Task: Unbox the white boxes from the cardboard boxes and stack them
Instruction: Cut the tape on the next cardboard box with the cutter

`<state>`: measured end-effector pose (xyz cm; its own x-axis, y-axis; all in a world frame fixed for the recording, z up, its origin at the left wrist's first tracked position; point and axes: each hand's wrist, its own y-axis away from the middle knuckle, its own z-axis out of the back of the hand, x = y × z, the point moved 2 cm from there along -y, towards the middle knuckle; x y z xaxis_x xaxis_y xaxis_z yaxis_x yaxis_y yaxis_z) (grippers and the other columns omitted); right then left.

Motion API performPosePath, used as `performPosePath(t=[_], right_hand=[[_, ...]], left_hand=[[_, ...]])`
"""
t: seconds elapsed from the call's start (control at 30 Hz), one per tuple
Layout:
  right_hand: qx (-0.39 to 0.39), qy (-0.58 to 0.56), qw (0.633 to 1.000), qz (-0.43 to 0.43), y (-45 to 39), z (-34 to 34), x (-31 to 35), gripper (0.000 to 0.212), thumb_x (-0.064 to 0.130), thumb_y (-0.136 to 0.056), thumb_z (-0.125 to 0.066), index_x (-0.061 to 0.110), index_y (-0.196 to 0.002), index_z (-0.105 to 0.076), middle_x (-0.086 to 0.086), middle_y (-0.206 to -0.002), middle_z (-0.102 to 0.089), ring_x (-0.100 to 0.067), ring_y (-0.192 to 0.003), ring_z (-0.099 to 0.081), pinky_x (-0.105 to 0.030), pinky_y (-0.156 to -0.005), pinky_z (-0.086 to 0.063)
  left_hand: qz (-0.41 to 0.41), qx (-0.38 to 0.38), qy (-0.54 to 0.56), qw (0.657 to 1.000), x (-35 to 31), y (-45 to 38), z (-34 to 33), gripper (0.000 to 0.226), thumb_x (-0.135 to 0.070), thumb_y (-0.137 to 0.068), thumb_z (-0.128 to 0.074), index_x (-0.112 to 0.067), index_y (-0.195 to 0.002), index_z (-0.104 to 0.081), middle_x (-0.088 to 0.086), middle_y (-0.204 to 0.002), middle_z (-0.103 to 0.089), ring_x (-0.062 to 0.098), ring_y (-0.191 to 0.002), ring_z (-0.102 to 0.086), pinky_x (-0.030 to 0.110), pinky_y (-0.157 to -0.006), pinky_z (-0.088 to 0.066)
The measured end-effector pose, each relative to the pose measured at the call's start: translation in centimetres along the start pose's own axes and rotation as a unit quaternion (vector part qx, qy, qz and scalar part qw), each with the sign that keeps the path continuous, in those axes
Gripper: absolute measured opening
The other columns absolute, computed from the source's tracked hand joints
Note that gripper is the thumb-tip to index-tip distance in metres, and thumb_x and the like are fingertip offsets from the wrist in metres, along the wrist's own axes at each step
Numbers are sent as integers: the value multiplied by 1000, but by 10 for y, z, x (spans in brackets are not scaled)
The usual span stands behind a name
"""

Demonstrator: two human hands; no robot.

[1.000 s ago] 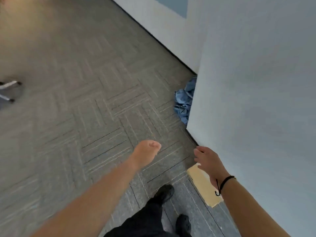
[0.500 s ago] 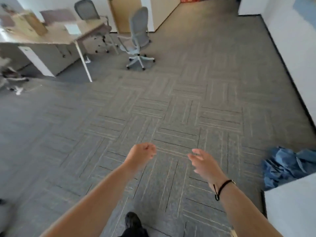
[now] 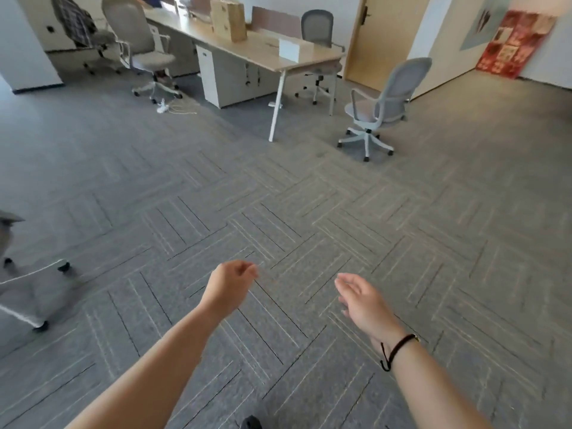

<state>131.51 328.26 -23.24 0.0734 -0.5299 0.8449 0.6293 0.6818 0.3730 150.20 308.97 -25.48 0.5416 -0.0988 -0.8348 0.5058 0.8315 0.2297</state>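
A tall cardboard box [image 3: 228, 20] stands on a long wooden desk [image 3: 263, 54] across the room, far ahead of me. A white box [image 3: 291, 50] lies on the same desk, near its right end. My left hand [image 3: 230, 286] hovers over the carpet with its fingers curled in and holds nothing. My right hand [image 3: 363, 301] is held out beside it, fingers loosely spread and empty, with a dark cord around the wrist. Both hands are far from the boxes.
Grey patterned carpet [image 3: 294, 212] stretches between me and the desk. A grey office chair [image 3: 380, 106] stands right of the desk, another chair [image 3: 145, 54] to its left, and a third chair's wheeled base [image 3: 28, 289] is close at my left. A wooden door [image 3: 387, 38] is behind.
My view has swung left from a white wall and a blue cloth heap on the floor to the open room and the desk. Both hands stay held out in front, empty.
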Motion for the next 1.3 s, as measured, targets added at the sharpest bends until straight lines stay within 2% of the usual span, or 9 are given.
performPosePath(t=[0.2, 0.33, 0.43, 0.6, 0.73, 0.87, 1.03, 1.17, 1.3], right_hand=[[24, 20, 998, 46, -86, -62, 78, 40, 42, -102, -46, 22, -137, -53, 8, -132, -58, -13, -124, -56, -44, -108, -47], [52, 32, 997, 54, -149, -104, 115, 37, 48, -101, -47, 29, -132, -54, 13, -127, -57, -13, -124, -56, -44, -108, -46], [75, 36, 994, 66, -205, -137, 138, 29, 50, -99, -48, 36, -124, -54, 12, -130, -59, -10, -121, -56, -44, -107, -47], [106, 37, 991, 73, -314, -198, 184, 39, 44, -101, -49, 25, -135, -53, 8, -133, -56, -8, -120, -54, -41, -107, -47], [145, 15, 985, 87, -418, -258, 239, 39, 43, -102, -49, 23, -135, -53, 9, -130, -57, -6, -118, -54, -32, -106, -45], [200, 13, 976, 84, -498, -313, 304, 39, 44, -101, -50, 24, -135, -54, 8, -134, -58, -7, -120, -55, -35, -106, -46], [235, 57, 965, 98, -585, -368, 386, 32, 43, -101, -51, 29, -129, -55, 12, -124, -61, -5, -114, -57, -25, -95, -45], [218, 61, 969, 102, -660, -408, 434, 22, 37, -99, -57, 27, -118, -62, 8, -104, -67, -6, -101, -64, -23, -85, -50], [187, 53, 977, 89, -738, -452, 476, 16, 30, -100, -57, 23, -112, -64, 3, -105, -69, -10, -99, -65, -28, -88, -54]], left_hand=[[12, -36, 7, 999, 4, -86, 73, 16, -30, -96, -62, -26, -84, -71, -5, -75, -72, 8, -63, -64, 25, -60, -50], [6, -70, 9, 997, 11, -143, 111, 12, -29, -95, -62, -26, -90, -73, -10, -76, -72, 8, -73, -68, 23, -67, -50], [12, -84, -3, 996, 24, -189, 135, 12, -28, -95, -62, -27, -89, -72, -10, -73, -70, -1, -61, -62, 15, -59, -46], [30, -98, -22, 994, 49, -276, 176, 8, -29, -95, -64, -30, -94, -73, -19, -77, -68, -10, -63, -59, 10, -60, -40], [72, -123, -30, 989, 59, -364, 227, 9, -28, -95, -65, -31, -91, -73, -16, -79, -72, -5, -69, -62, 15, -64, -43], [110, -155, -14, 982, 54, -439, 292, 18, -26, -95, -64, -37, -82, -70, -9, -76, -74, 9, -71, -69, 23, -66, -53], [128, -188, 26, 974, 61, -532, 363, 16, -26, -95, -64, -37, -85, -71, -10, -81, -75, 12, -76, -71, 33, -74, -58], [144, -182, 44, 972, 85, -614, 405, 12, -27, -95, -66, -36, -87, -71, -14, -80, -75, 12, -73, -71, 23, -65, -55], [136, -180, 73, 971, 110, -719, 454, 13, -25, -94, -66, -33, -85, -72, -8, -78, -75, 18, -75, -72, 33, -70, -57]])
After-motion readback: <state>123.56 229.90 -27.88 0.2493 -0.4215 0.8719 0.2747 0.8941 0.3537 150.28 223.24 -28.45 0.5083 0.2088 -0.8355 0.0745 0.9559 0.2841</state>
